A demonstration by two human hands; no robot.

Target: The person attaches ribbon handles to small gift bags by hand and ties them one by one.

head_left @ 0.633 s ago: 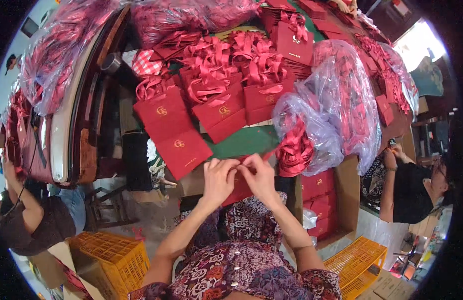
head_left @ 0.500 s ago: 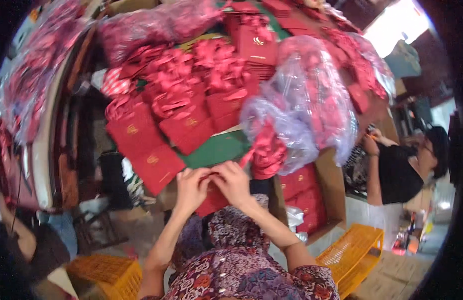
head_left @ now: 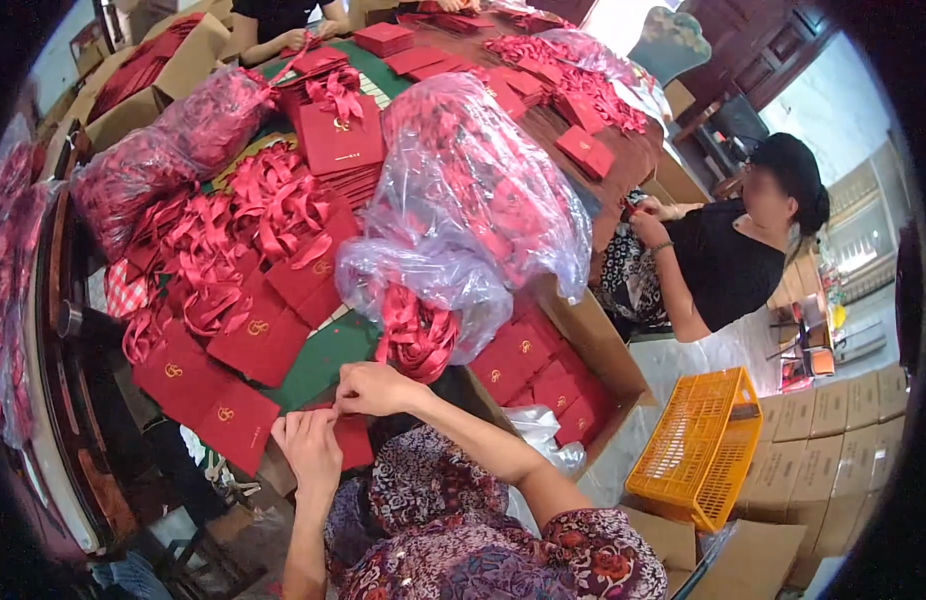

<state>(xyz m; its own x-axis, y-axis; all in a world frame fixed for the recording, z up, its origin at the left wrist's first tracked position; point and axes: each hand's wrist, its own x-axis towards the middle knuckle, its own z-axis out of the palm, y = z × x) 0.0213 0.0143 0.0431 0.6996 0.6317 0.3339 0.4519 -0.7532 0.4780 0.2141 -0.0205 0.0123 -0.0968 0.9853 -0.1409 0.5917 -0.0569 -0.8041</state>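
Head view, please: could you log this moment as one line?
left hand on red card | right hand pinching its top edge | clear bag of red bows behind | open box of cards to right

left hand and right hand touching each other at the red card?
Cannot tell. In the head view the left hand and right hand meet at the red card, but no contact or gap shows plainly.

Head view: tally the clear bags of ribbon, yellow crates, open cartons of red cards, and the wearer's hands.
Clear bags of ribbon: 3 (big one, two at left)
Yellow crate: 1
Open carton of red cards: 1 clearly seen
Hands: 2, left hand and right hand, both on a red card
Total: 7
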